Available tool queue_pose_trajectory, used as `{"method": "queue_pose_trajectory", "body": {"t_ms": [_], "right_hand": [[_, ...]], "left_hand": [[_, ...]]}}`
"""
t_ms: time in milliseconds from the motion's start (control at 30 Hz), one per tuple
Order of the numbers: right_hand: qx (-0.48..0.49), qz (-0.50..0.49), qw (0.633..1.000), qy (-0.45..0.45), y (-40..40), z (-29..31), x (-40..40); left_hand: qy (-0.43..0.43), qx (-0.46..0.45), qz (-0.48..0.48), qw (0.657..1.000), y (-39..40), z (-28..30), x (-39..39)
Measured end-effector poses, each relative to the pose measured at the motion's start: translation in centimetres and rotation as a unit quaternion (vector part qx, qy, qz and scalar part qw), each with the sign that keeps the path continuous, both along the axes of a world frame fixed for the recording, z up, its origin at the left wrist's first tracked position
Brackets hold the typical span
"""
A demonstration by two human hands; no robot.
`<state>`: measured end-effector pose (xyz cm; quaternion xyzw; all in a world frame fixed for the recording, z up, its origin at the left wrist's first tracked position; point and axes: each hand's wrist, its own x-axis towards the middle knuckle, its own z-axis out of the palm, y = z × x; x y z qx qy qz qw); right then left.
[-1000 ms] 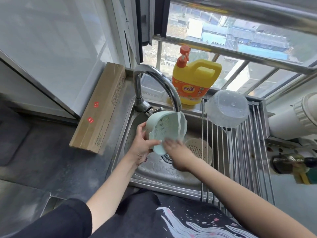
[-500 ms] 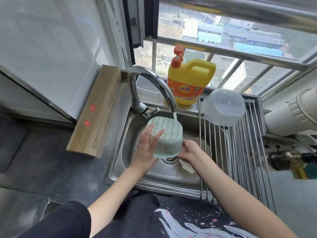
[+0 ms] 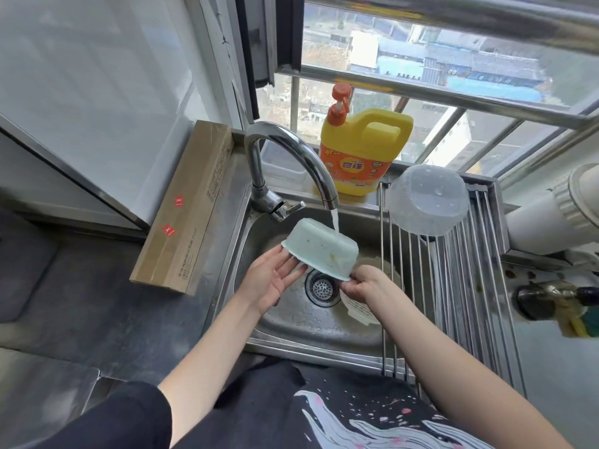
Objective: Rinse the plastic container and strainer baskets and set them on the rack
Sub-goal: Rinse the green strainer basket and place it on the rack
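Note:
A pale green strainer basket (image 3: 319,251) is held upside down and tilted over the sink (image 3: 291,322), under the running water from the faucet (image 3: 291,153). My left hand (image 3: 274,278) has straight fingers touching its rim from below on the left. My right hand (image 3: 359,283) pinches the rim at its lower right corner. A clear plastic container (image 3: 428,202) lies upside down at the back of the rod rack (image 3: 453,286). A cream strainer basket (image 3: 359,314) lies in the sink, mostly hidden behind my right arm.
A yellow detergent jug (image 3: 359,153) with an orange pump stands on the sill behind the sink. A long cardboard box (image 3: 188,209) lies on the dark counter at the left. A white cylinder (image 3: 551,212) and a dark bottle (image 3: 557,296) sit to the right of the rack.
The green basket has been turned from base-facing-me to upside down and tilted. My left hand slid from its side to under the rim. My right hand moved to the lower right corner.

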<state>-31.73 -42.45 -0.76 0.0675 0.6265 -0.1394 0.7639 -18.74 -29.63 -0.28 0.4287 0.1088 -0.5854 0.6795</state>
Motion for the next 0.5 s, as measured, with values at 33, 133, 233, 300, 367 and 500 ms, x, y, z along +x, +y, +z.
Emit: {"method": "queue_pose_trajectory", "body": {"t_ms": [33,133,233,300,367,500], "right_hand": [[-0.002,-0.007,1.000,-0.003,0.0,0.2,0.1],[-0.004,-0.023,1.000,-0.006,0.0,0.6,0.3],[-0.001,-0.045,0.999,-0.015,-0.2,0.8,0.4],[0.005,-0.068,0.997,-0.027,-0.3,0.9,0.4],[0.004,-0.083,0.996,-0.027,-0.6,0.9,0.2],[-0.007,-0.086,0.996,-0.024,-1.0,1.0,-0.6]], "left_hand": [[0.010,0.004,0.013,1.000,-0.3,0.0,-0.1],[0.031,0.025,0.039,0.998,-0.9,-0.1,-0.1],[0.046,0.051,0.063,0.996,-1.7,-0.2,-0.3],[0.058,0.067,0.075,0.993,-2.2,-0.2,-0.6],[0.071,0.077,0.080,0.991,-2.6,-0.1,-0.8],[0.064,0.093,0.064,0.992,-3.3,0.4,-1.8]]}}
